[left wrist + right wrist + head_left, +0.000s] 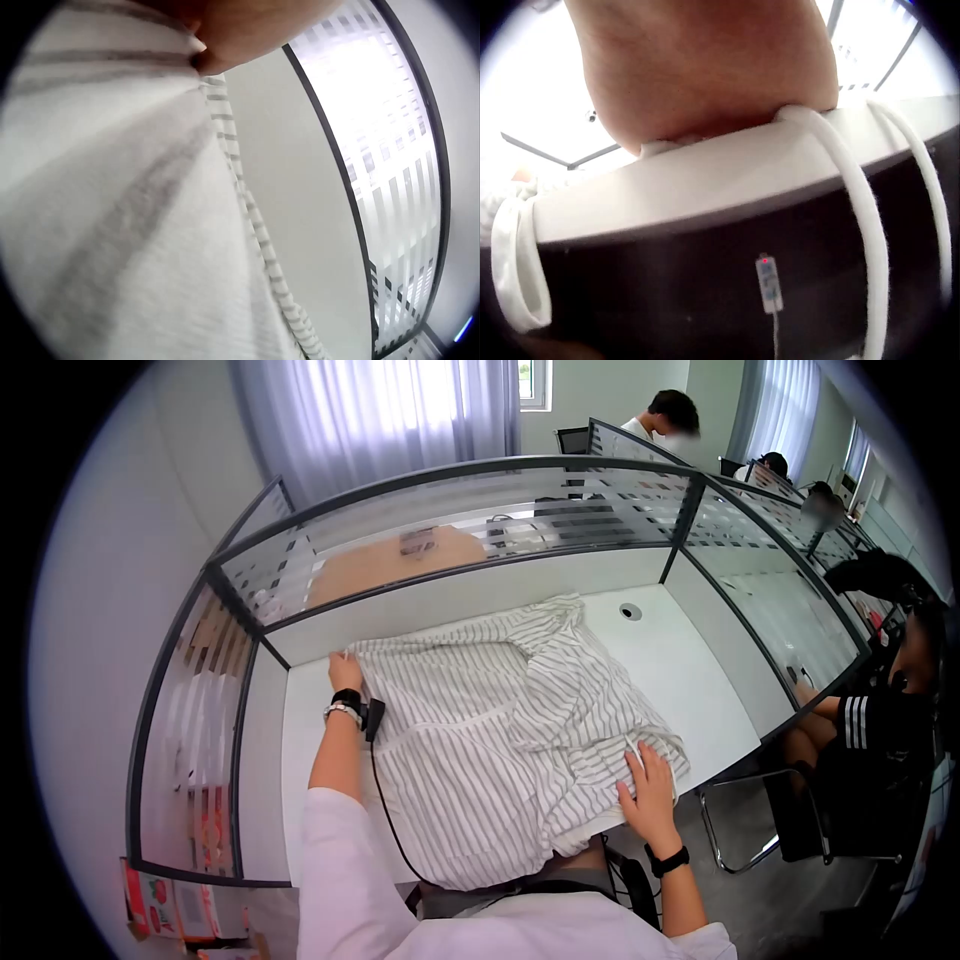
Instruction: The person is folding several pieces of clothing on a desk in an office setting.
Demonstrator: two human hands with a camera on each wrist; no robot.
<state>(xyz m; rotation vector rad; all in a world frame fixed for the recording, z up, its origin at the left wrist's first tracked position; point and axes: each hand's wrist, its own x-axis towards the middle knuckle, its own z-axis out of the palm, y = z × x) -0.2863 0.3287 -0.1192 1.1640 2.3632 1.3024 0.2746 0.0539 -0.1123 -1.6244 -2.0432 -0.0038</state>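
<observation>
A white shirt with grey stripes (450, 760) lies spread over the white desk, its right side bunched in loose folds. At its far left corner my left hand (343, 672) pinches the edge of the cloth. Creases fan out from those fingers in the left wrist view, where the striped fabric (112, 195) fills the left side. My right hand (652, 795) rests on the shirt's near right part with fingers spread. White cords (866, 217) hang over the desk edge beneath the right hand (705, 67) in the right wrist view; its fingertips are hidden there.
Partition panels (470, 585) with dark frames enclose the desk (700, 670), which has a cable hole (630, 612) at the back right. A black cable (385, 800) runs from my left wrist toward my lap. A chair (760, 820) and a seated person are at the right.
</observation>
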